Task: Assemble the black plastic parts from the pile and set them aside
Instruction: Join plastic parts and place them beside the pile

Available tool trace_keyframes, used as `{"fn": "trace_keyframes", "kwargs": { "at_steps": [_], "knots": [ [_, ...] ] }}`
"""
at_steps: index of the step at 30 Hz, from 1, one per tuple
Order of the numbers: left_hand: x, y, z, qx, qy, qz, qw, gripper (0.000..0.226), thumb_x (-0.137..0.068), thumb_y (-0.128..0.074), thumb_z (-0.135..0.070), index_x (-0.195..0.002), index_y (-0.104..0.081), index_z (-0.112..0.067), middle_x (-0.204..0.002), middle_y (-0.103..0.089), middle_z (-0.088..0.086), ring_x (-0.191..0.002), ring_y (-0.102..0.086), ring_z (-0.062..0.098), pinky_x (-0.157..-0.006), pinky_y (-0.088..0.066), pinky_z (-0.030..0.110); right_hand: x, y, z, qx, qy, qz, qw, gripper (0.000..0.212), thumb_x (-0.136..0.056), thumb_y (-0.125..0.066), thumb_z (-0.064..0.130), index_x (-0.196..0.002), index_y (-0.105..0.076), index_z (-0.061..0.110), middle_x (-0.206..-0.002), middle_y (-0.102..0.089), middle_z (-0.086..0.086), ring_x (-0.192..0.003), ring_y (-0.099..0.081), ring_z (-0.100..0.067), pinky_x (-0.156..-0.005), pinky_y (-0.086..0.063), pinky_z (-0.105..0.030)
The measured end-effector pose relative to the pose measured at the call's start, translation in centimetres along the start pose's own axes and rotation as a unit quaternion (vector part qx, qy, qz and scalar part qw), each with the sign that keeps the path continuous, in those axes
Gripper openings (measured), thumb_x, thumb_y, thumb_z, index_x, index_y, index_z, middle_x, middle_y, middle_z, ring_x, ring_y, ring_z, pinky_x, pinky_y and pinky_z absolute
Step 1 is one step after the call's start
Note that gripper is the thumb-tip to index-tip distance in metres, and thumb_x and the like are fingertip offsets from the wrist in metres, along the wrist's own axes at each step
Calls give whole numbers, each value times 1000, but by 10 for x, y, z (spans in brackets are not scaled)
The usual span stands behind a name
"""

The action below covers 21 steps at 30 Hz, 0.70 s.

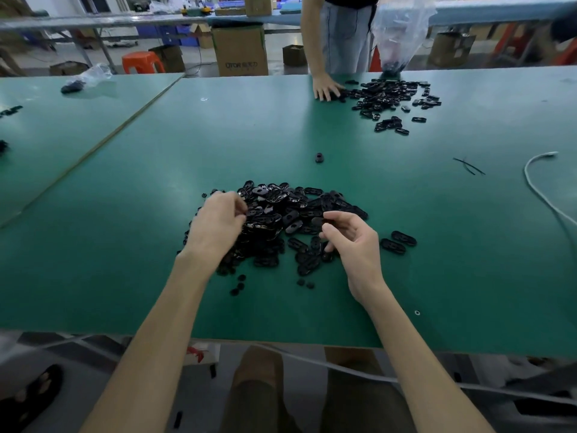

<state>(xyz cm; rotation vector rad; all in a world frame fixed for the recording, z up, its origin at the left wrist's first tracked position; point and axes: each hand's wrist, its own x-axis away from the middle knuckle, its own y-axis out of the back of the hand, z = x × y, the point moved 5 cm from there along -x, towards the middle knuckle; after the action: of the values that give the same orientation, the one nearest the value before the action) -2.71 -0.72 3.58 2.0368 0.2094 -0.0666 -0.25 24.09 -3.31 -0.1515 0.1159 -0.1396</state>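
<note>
A pile of black oval plastic parts (pixel 281 214) lies on the green table (pixel 125 260) in front of me. My left hand (pixel 215 223) hovers over the pile's left side with curled fingers, their tips down among the parts; the back of the hand hides whether they pinch anything. My right hand (pixel 352 239) is at the pile's right edge, fingers loosely curled, palm showing and nothing in it. Two oval parts (pixel 398 242) lie apart to the right of the pile. A few small round pieces (pixel 237 289) sit at the pile's near edge.
Across the table a person's hand (pixel 326 89) rests by a second pile of black parts (pixel 390 98), below a clear plastic bag (pixel 399 32). A lone small part (pixel 319 157), black ties (pixel 468 165) and a white cable (pixel 537 189) lie on the table.
</note>
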Motion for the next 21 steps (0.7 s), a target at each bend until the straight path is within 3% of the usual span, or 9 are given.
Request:
{"fn": "trace_keyframes", "kwargs": {
  "at_steps": [5,9,15,18,21],
  "knots": [
    [3,1,29,-60,75,66,993,12,-92,-78,-15,-102,-71,-13,-109,-67,9,-96,-61,25,-90,-54,43,-1,0,-3,-5,0,-1,1000,21,-94,-73,1,-110,-74,16,-95,-76,-2,-81,-72,-14,-66,-56,-23],
    [8,-5,30,-22,69,42,996,13,-92,-76,-9,-85,-70,-17,-89,-66,5,-82,-61,25,-79,-52,37,-2,-1,-4,-9,-2,5,1000,22,-92,-74,0,-107,-75,16,-92,-75,-7,-73,-68,-12,-63,-54,-22],
    [6,-2,32,-24,48,-21,998,8,-93,-73,-10,-92,-69,-17,-102,-68,8,-93,-65,27,-90,-54,45,-1,-1,-2,-7,-2,5,1000,22,-92,-75,1,-106,-75,17,-93,-75,-10,-66,-66,-9,-63,-53,-21],
    [5,0,25,62,47,-50,996,8,-94,-71,-9,-93,-66,-15,-92,-69,2,-84,-65,20,-82,-54,37,0,-1,-1,-12,-1,10,1000,22,-92,-75,1,-107,-76,17,-90,-76,-5,-70,-68,-10,-64,-54,-21],
    [8,-10,2,261,15,10,965,10,-91,-76,-9,-94,-68,-14,-82,-73,1,-70,-69,12,-67,-53,22,0,-2,0,-13,-1,19,1000,25,-92,-76,1,-107,-79,20,-87,-76,2,-75,-70,-13,-65,-54,-21]
  ]
}}
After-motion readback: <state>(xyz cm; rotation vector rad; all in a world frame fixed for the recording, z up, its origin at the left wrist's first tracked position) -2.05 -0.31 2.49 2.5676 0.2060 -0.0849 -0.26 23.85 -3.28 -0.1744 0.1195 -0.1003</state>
